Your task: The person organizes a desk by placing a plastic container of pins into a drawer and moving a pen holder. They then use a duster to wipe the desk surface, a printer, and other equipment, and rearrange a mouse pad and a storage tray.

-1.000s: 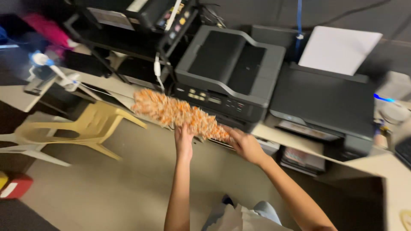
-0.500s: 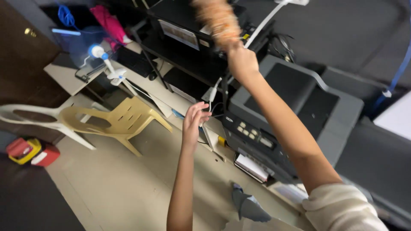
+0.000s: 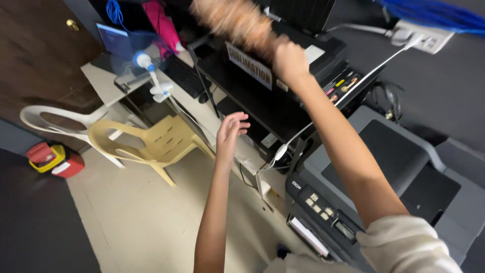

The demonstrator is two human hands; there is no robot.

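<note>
While right hand (image 3: 289, 60) clamps the duster (image 3: 233, 21) over the printer (image 3: 275, 76) edge, left hand (image 3: 230, 132) hangs open.

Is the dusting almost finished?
Can't tell what's already clean; no dust shows. Right now the right hand holds the orange duster on the black printer up on the shelf. The left hand is empty. The grey printer below isn't being dusted.

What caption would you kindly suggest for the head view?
Right hand sweeps a fluffy orange duster over a black printer; left hand hangs empty.
</note>
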